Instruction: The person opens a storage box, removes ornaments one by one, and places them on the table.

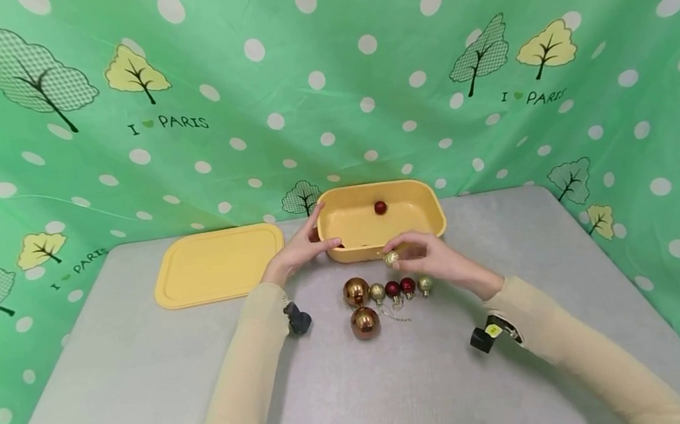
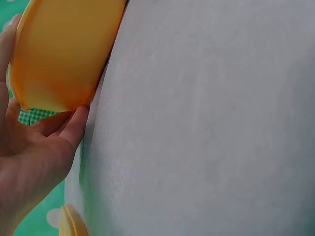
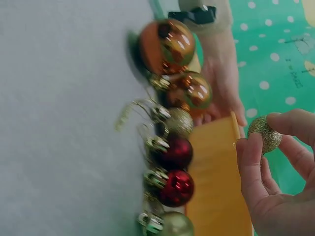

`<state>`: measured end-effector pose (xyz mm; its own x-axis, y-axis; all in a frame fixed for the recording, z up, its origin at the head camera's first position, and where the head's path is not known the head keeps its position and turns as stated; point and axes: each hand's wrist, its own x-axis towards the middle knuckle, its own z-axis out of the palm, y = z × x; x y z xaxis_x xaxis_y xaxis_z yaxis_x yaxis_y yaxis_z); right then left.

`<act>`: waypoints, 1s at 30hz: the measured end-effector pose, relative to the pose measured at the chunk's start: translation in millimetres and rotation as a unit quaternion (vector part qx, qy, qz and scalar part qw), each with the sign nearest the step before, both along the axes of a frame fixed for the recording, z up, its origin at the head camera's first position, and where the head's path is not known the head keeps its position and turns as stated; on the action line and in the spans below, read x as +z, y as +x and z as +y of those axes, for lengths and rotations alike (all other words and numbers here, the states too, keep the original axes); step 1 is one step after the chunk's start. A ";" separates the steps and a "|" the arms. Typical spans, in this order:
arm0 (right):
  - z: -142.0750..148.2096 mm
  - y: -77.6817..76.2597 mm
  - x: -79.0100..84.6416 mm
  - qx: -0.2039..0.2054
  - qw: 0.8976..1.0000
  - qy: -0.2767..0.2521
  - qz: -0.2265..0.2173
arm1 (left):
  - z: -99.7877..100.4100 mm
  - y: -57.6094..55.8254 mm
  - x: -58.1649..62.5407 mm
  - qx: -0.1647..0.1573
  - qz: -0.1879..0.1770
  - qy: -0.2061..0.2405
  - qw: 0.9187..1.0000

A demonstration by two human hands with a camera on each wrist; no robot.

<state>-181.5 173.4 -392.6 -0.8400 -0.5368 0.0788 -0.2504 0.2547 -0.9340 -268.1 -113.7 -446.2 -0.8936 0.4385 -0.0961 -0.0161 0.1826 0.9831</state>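
Note:
My left hand point(image 1: 302, 250) grips the left end of a yellow plastic box point(image 1: 434, 196), thumb at the rim and the other fingers low against the outer wall, as the left wrist view shows. Between the thumb and fingers of my right hand point(image 1: 432, 257) is a gold glitter Christmas bauble point(image 3: 266, 133), held just in front of the box's near wall. One dark red bauble point(image 1: 380, 207) lies inside the box. In front of it stands a row with a copper bauble point(image 1: 356, 292), a gold glitter one point(image 1: 377, 293), two red ones point(image 1: 408, 287) and a pale green-gold one point(image 1: 425, 285).
A second copper bauble point(image 1: 365, 323) sits nearer me, below the row, beside a thin string point(image 1: 394, 315). The flat yellow lid point(image 1: 214, 265) lies left of the box on the grey table point(image 1: 361, 398). Behind hangs a green dotted cloth point(image 1: 333, 150).

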 end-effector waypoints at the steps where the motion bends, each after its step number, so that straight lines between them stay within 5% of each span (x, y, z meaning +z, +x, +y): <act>1: -0.3 2.9 -1.5 0.006 1.000 0.001 -0.002 | 0.2 0.1 -0.1 0.001 -0.001 0.000 1.000; 10: -3.2 21.4 -19.6 0.059 0.998 -0.012 0.027 | 0.8 0.5 1.2 0.002 -0.010 0.002 1.000; 17: -6.6 33.5 -33.9 0.101 0.995 -0.006 -0.010 | 1.1 1.2 2.7 0.006 -0.019 0.008 1.000; 30: -13.4 53.0 -45.3 0.092 0.992 0.075 0.050 | 1.1 0.3 2.4 0.010 -0.019 0.008 1.000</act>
<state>-128.4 160.0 -438.0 -0.7182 -0.6928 0.0650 -0.3958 0.3299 -0.8570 -267.7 -112.6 -443.8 -0.8978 0.4228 -0.1232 -0.0568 0.1663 0.9844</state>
